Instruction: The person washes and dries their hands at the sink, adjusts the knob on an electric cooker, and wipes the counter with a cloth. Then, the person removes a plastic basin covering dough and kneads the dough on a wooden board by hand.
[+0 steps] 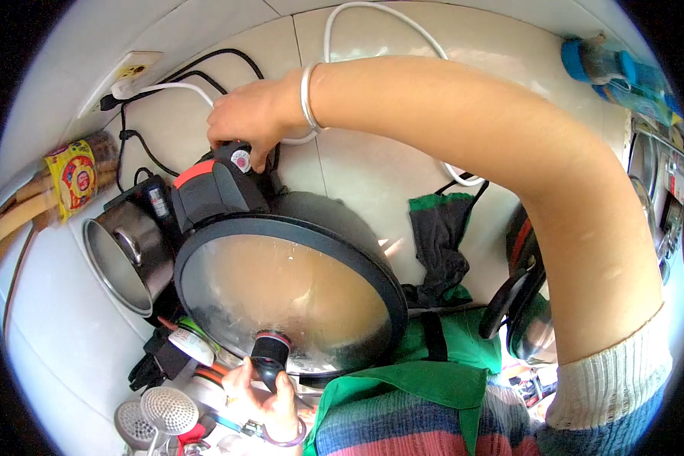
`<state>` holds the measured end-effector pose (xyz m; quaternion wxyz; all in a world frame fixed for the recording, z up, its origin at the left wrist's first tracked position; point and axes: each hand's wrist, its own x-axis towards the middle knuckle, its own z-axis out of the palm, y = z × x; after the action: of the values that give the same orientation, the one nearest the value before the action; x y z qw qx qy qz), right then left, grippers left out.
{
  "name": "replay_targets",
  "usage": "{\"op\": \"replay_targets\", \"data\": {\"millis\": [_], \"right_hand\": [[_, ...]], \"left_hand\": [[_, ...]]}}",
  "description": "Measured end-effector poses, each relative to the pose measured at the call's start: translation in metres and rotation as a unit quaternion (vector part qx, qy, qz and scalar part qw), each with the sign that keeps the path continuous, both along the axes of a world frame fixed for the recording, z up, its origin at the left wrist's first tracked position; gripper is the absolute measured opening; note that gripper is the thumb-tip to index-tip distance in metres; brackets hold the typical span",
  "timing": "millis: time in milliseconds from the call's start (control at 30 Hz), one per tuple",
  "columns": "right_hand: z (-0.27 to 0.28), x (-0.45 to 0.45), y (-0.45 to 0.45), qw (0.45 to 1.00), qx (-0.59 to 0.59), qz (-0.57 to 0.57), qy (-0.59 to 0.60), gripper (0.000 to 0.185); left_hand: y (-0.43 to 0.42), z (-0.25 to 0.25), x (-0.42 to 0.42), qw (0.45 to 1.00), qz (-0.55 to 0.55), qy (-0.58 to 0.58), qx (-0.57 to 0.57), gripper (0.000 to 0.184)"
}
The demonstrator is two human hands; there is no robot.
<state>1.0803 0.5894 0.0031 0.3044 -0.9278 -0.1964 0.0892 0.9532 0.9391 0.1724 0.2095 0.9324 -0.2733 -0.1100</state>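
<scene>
A large electric pan point(330, 209) with a black-rimmed, steamy clear lid point(235, 262) sits in front of me. My left hand point(262, 403) is closed around the black knob point(270, 353) on the lid. The lid is tilted toward me and covers the pan's inside. Past the lid's far side, my right hand point(254, 114) reaches over with a silver bangle point(307, 95) on its wrist. Its thumb and fingers grip a black control piece with a round pale dial point(240, 159), beside the black side handle with a red strip point(213, 186). Part of that grip is hidden.
A steel pot point(125, 258) stands at the left, near a bread bag point(76, 178). Cords run to a wall socket point(133, 70). Skimmers point(169, 410) lie lower left. A dark cloth point(439, 243), another lidded pan point(528, 304) and blue-lidded containers point(600, 62) are rightward.
</scene>
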Motion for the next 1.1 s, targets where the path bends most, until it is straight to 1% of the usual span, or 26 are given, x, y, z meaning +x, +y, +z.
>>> {"op": "replay_targets", "data": {"millis": [67, 167, 200, 233, 267, 300, 367, 400, 467, 500, 533, 567, 633, 667, 700, 767, 833, 900, 967, 1033, 1100], "right_hand": [[0.005, -0.002, -0.005, 0.999, -0.033, 0.001, 0.002, 0.056], [0.02, -0.009, -0.012, 0.996, -0.083, -0.019, 0.03, 0.052], [0.027, -0.012, -0.014, 0.993, -0.101, -0.03, 0.047, 0.049], [0.033, -0.016, -0.015, 0.99, -0.119, -0.041, 0.063, 0.047], [0.04, -0.021, -0.016, 0.987, -0.149, -0.038, 0.054, 0.033], [0.048, -0.025, -0.017, 0.982, -0.173, -0.04, 0.063, 0.03], [0.074, -0.038, -0.018, 0.971, -0.221, -0.041, 0.081, 0.022], [0.088, -0.051, -0.021, 0.974, -0.215, -0.051, 0.053, 0.019], [0.134, -0.074, -0.018, 0.964, -0.242, -0.058, 0.09, 0.02], [0.155, -0.086, -0.015, 0.959, -0.253, -0.059, 0.11, 0.02], [0.171, -0.096, -0.013, 0.957, -0.263, -0.051, 0.11, 0.025], [0.186, -0.109, -0.011, 0.958, -0.255, -0.064, 0.113, 0.027], [0.223, -0.141, 0.0, 0.959, -0.237, -0.092, 0.121, 0.03], [0.239, -0.159, 0.004, 0.963, -0.227, -0.097, 0.107, 0.032], [0.254, -0.179, 0.01, 0.967, -0.214, -0.101, 0.096, 0.035], [0.28, -0.223, 0.025, 0.971, -0.197, -0.108, 0.077, 0.04], [0.303, -0.272, 0.046, 0.976, -0.205, -0.067, 0.013, 0.043], [0.328, -0.314, 0.082, 0.972, -0.228, -0.048, 0.035, 0.042], [0.33, -0.354, 0.117, 0.992, -0.108, -0.059, 0.036, 0.028], [0.31, -0.391, 0.151, 0.993, -0.03, -0.07, 0.087, 0.027], [0.272, -0.422, 0.181, 0.974, 0.075, -0.148, 0.154, 0.028]], "left_hand": [[-0.001, 0.0, -0.001, 1.0, 0.001, 0.005, -0.01, 0.05], [0.002, 0.001, 0.002, 0.999, -0.039, -0.003, 0.005, 0.053], [-0.001, 0.0, 0.001, 0.999, -0.033, -0.025, -0.012, 0.047], [0.0, -0.002, 0.001, 0.999, -0.043, -0.028, -0.015, 0.046], [0.002, -0.003, 0.004, 0.998, -0.052, -0.031, -0.018, 0.046], [0.002, -0.001, 0.006, 0.997, -0.061, -0.034, -0.021, 0.046], [-0.002, 0.001, 0.006, 0.995, -0.075, -0.056, -0.025, 0.044], [-0.004, 0.001, 0.006, 0.994, -0.08, -0.062, -0.03, 0.043], [0.0, -0.003, 0.008, 0.993, -0.083, -0.075, -0.044, 0.041], [0.0, -0.002, 0.006, 0.994, -0.073, -0.064, -0.045, 0.043], [0.0, -0.005, 0.005, 0.994, -0.068, -0.06, -0.064, 0.042], [-0.001, -0.006, 0.005, 0.993, -0.063, -0.057, -0.084, 0.041], [-0.003, -0.002, 0.005, 0.99, -0.078, -0.076, -0.088, 0.039], [-0.002, -0.002, 0.005, 0.988, -0.083, -0.094, -0.087, 0.038], [-0.003, 0.0, 0.003, 0.991, -0.064, -0.084, -0.077, 0.036], [0.001, -0.004, 0.005, 0.986, -0.086, -0.118, -0.082, 0.035], [0.002, -0.003, 0.005, 0.986, -0.084, -0.118, -0.084, 0.032], [0.005, -0.004, 0.006, 0.986, -0.087, -0.112, -0.088, 0.032], [0.007, -0.004, 0.008, 0.98, -0.112, -0.141, -0.082, 0.033], [0.008, -0.003, 0.007, 0.98, -0.115, -0.136, -0.089, 0.034], [0.011, -0.002, 0.007, 0.979, -0.125, -0.142, -0.074, 0.036]]}}
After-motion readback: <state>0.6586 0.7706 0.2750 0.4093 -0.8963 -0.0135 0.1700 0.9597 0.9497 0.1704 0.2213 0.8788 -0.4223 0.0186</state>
